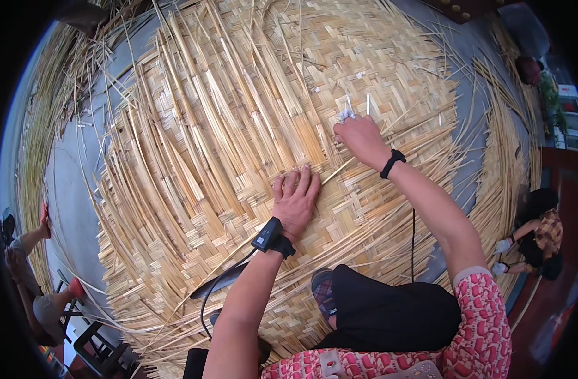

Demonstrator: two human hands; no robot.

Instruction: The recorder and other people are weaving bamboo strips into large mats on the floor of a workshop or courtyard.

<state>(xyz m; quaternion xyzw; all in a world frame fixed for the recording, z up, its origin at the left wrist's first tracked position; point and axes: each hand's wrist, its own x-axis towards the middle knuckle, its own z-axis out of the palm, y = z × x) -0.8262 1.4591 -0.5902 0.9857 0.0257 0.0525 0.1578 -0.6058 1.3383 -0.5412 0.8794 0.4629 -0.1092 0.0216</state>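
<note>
A large woven mat of flat, split reed strips [358,57] spreads in front of me, with long loose strips [206,120] lying lengthwise across its left and middle part. My left hand [296,201] rests flat on the weave, fingers stretched out at the near ends of those strips. Farther right and ahead, my right hand [359,138] is closed low over the mat. A crumpled whitish-blue bit and a thin pale point show beyond its fingers; what it grips is mostly hidden. A flat dark curved object [219,281] lies beside my left forearm.
Bundles of reeds [39,145] lie along the left, and more reeds [507,170] on the right. One person [541,237] in gloves works at the right edge; another person [45,303] sits at the left by a dark chair [99,347]. Grey floor [80,158] borders the mat.
</note>
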